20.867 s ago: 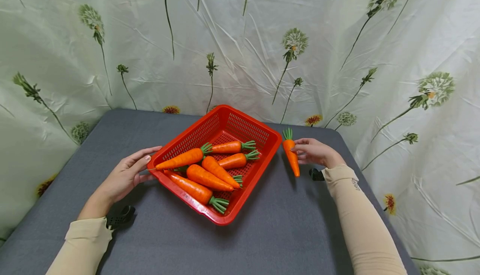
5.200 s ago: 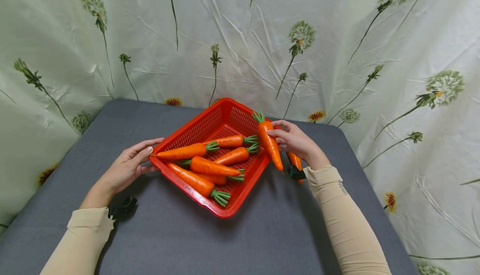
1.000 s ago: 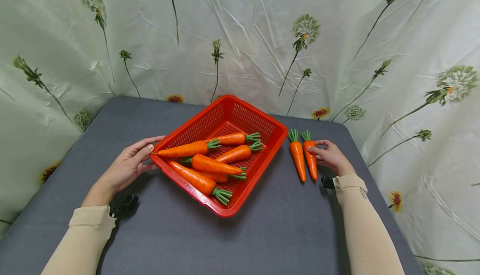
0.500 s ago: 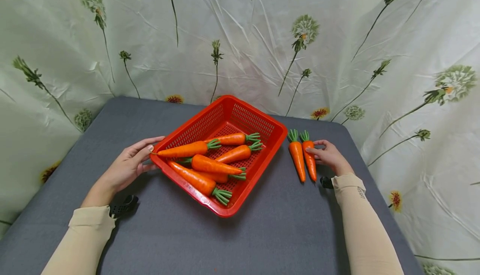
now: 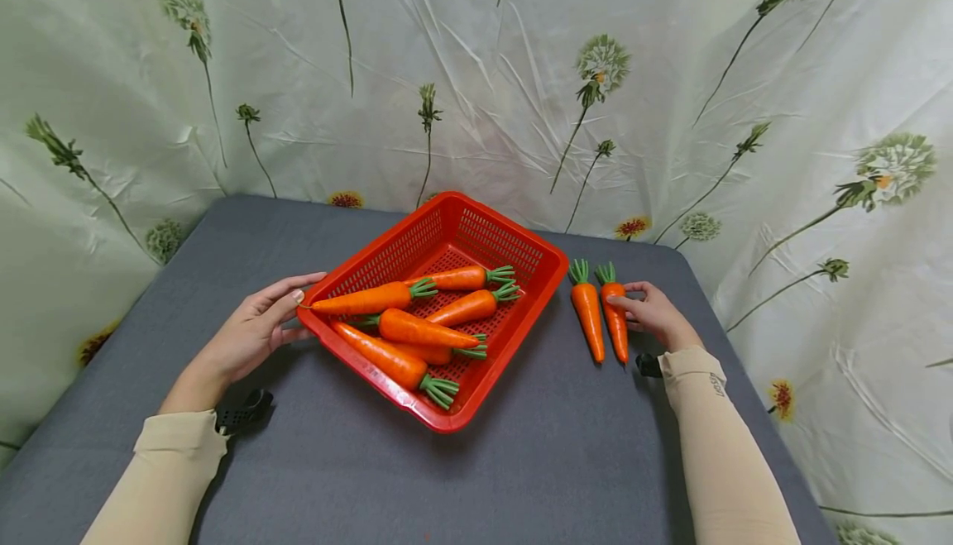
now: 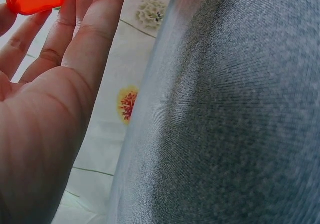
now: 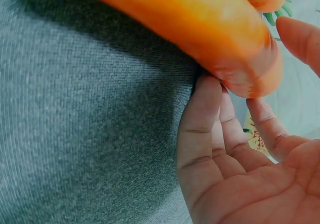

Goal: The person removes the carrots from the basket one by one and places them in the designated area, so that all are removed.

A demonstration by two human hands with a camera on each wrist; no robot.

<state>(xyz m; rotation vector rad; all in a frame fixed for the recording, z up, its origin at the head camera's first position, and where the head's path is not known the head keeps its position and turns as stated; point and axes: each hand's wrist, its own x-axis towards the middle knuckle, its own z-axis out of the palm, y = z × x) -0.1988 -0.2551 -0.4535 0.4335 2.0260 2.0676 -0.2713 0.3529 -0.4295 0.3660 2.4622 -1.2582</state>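
Observation:
A red plastic basket [image 5: 476, 413] with slotted walls sits askew on the grey table and holds several orange carrots [image 5: 365, 300]. My left hand [image 5: 249, 334] grips its left corner, thumb over the rim and fingers beneath, also seen in the left wrist view. To the basket's right, two carrots lie side by side, green tops pointing away: an inner carrot [image 5: 588, 313] and an outer carrot [image 5: 617, 326]. My right hand [image 5: 655, 313] holds the outer carrot near its crown, the thumb above it. In the right wrist view the fingertips [image 7: 207, 87] meet its side.
Grey cloth [image 5: 357, 470] covers the table. A pale curtain [image 5: 491, 74] printed with dandelions hangs behind and along both sides. Black wrist cameras sit under the cuffs, such as the left wrist camera [image 5: 246, 413].
Five seconds ago the outer carrot was held over the basket's right rim; it now lies beside the inner one. In the last half second it has turned slightly. The left hand keeps its place.

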